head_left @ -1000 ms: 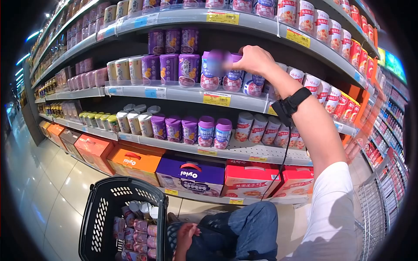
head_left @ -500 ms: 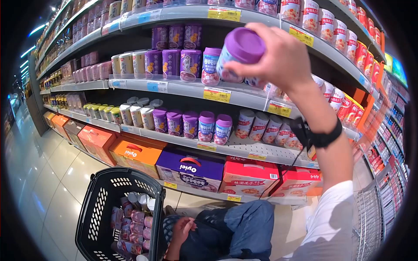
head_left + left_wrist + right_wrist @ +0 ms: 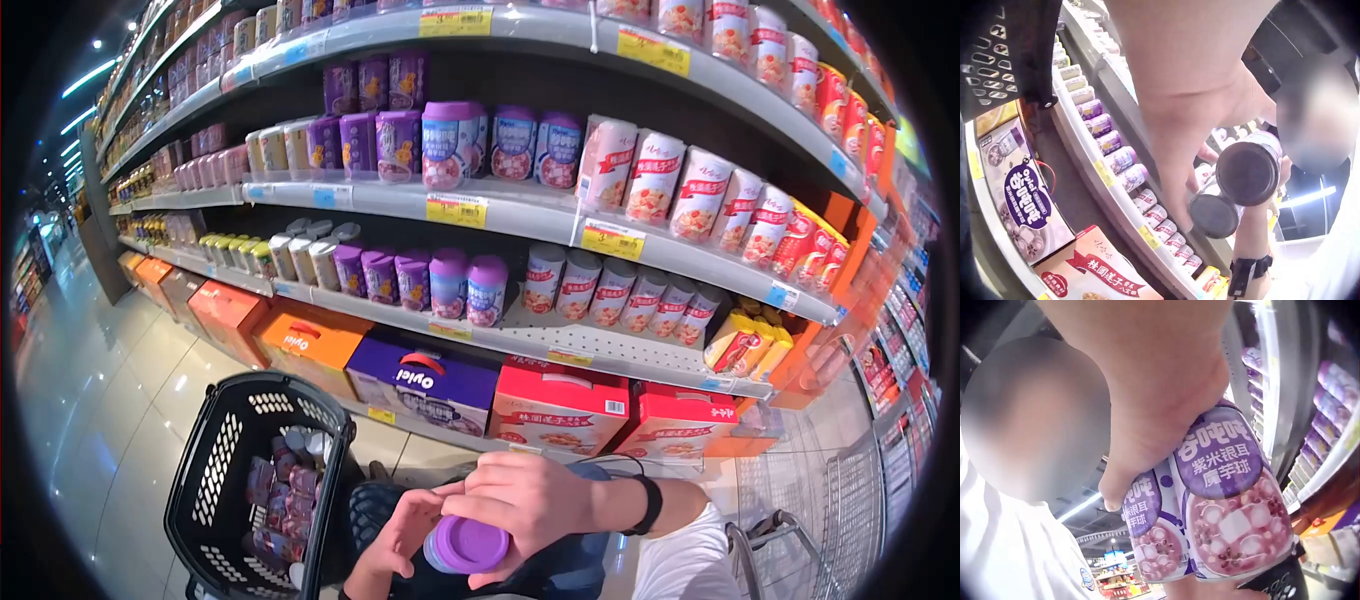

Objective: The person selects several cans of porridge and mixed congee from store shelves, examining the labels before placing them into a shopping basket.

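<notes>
In the head view my right hand (image 3: 530, 500) grips purple-lidded cans low over my lap, one lid (image 3: 472, 545) facing up. Two cans show side by side in the right wrist view: a larger-looking printed can (image 3: 1238, 506) with pictured dessert, and a matching can (image 3: 1157, 531) partly behind the hand. Their round bottoms (image 3: 1247, 174) appear in the left wrist view. My left hand (image 3: 408, 530) is cupped at the cans' left side, fingers spread and reaching toward the right hand's fingers.
A black basket (image 3: 195, 480) at my left holds several pink-purple packs and cans (image 3: 290, 490). Ahead, shelves carry blue-purple cans (image 3: 455, 145) and white-red cans (image 3: 655, 175). Gift boxes (image 3: 420, 385) line the floor. A metal trolley (image 3: 840, 540) stands at right.
My right hand has moved from the middle shelf down to my lap with the purple-lidded cans. My left hand has risen from beside the basket to meet it.
</notes>
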Available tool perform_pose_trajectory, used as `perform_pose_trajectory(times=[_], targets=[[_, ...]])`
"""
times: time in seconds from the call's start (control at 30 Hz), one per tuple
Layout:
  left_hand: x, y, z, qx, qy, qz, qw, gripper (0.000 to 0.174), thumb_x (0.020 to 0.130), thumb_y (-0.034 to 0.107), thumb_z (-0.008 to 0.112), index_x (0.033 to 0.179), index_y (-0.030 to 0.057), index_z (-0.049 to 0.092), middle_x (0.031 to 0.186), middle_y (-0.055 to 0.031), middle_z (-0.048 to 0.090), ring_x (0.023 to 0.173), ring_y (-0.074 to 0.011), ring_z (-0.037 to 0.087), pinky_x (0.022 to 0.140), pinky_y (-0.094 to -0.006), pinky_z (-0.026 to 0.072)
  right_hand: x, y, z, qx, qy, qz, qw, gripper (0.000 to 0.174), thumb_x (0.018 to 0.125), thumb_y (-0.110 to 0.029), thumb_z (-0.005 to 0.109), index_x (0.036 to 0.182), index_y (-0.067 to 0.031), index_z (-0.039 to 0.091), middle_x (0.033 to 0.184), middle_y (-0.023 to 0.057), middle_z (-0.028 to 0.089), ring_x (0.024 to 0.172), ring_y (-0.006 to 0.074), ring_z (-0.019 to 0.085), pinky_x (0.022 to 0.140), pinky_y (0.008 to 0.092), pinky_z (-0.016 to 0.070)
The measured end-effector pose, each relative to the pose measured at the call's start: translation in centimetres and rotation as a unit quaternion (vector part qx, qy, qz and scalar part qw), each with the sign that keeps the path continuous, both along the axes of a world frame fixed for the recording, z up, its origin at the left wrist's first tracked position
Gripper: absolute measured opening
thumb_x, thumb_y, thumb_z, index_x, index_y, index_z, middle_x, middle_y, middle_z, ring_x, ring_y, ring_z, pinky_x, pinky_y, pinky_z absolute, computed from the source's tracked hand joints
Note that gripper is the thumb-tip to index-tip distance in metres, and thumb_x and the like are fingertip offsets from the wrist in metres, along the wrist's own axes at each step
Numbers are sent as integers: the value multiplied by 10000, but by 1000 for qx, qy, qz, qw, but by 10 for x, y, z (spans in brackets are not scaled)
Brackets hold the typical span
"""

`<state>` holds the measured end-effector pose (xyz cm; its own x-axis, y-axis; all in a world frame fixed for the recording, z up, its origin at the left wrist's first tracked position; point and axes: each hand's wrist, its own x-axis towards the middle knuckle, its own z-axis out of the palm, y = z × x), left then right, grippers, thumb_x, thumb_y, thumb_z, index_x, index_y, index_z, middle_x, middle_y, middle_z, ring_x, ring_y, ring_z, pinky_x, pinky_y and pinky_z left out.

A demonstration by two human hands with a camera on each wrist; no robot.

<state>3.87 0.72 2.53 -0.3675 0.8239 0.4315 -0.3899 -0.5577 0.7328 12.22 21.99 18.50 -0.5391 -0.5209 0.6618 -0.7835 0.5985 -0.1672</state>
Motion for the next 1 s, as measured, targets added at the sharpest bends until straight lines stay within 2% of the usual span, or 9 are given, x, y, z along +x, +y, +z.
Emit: perform_pose_trajectory(times=[0.1, 0.13, 0.2, 0.33, 0.5, 0.73, 0.8, 0.9, 1.0], targets=[[9, -11, 17, -142, 25, -42, 989, 1112, 578, 292, 1015, 1445, 60, 358, 1492, -119, 394, 1409, -240, 380, 1183, -427, 262, -2, 8, -20, -54, -63, 27, 996, 700, 709, -586, 847, 1052, -4, 667, 845, 91, 665, 766, 270, 663, 702, 358, 540], [5, -11, 9, -183, 112, -31, 976, 1306, 478, 208, 1050, 1518, 39, 278, 1485, -109, 446, 1381, -198, 438, 1159, -379, 339, -4, 11, -27, -65, -98, 24, 993, 714, 689, -586, 859, 1054, -3, 667, 845, 96, 663, 757, 276, 664, 691, 357, 539], [6, -4, 15, -211, 240, -4, 947, 1282, 511, 240, 1044, 1520, 42, 279, 1466, -112, 472, 1366, -198, 454, 1152, -371, 340, -8, 11, -41, -95, -87, 47, 991, 711, 654, -573, 888, 1031, -11, 671, 809, 92, 647, 698, 289, 652, 667, 357, 531], [16, 1, -8, -165, 193, -27, 967, 1308, 576, 313, 1021, 1556, 59, 194, 1489, -119, 447, 1390, -200, 428, 1167, -387, 313, -8, 10, -53, -125, -142, 68, 980, 723, 582, -544, 940, 1002, -17, 678, 823, 99, 667, 705, 291, 663, 676, 368, 529], [45, -6, 5, -238, -85, -112, 961, 1191, 697, 277, 944, 1572, 43, 169, 1465, -119, 477, 1344, -203, 472, 1134, -383, 381, -11, 9, -73, -145, -291, 44, 945, 797, 580, -577, 930, 1064, -4, 660, 902, 112, 706, 785, 278, 711, 750, 360, 562], [62, -40, -6, -182, -279, -104, 937, 1061, 792, 251, 823, 1596, 82, 151, 1508, -140, 432, 1368, -267, 467, 1148, -434, 388, -30, -24, -91, -224, -392, 36, 892, 793, 668, -543, 899, 1190, -20, 612, 1071, 98, 590, 895, 205, 618, 777, 327, 526], [63, -52, -3, -174, -286, -86, 939, 1035, 804, 249, 810, 1595, 87, 162, 1530, -157, 415, 1392, -294, 453, 1167, -456, 370, -33, -32, -97, -242, -421, 51, 873, 634, 765, -407, 860, 1200, -28, 596, 1136, 85, 543, 907, 162, 571, 798, 304, 515], [62, -66, -2, -175, -326, -67, 927, 1022, 750, 257, 868, 1548, -9, 287, 1518, -164, 458, 1382, -277, 469, 1172, -437, 353, -39, -50, -118, -467, -444, 93, 759, 245, 916, -48, 582, 1154, -7, 538, 1199, 104, 492, 957, 130, 544, 871, 305, 537], [58, -72, -4, -146, -294, -56, 943, 1028, 760, 234, 863, 1559, 2, 260, 1533, -162, 436, 1392, -276, 453, 1174, -438, 345, -42, -64, -132, -548, -430, 105, 710, 255, 924, -13, 548, 1176, -5, 505, 1186, 114, 491, 1002, 139, 528, 905, 334, 541]])
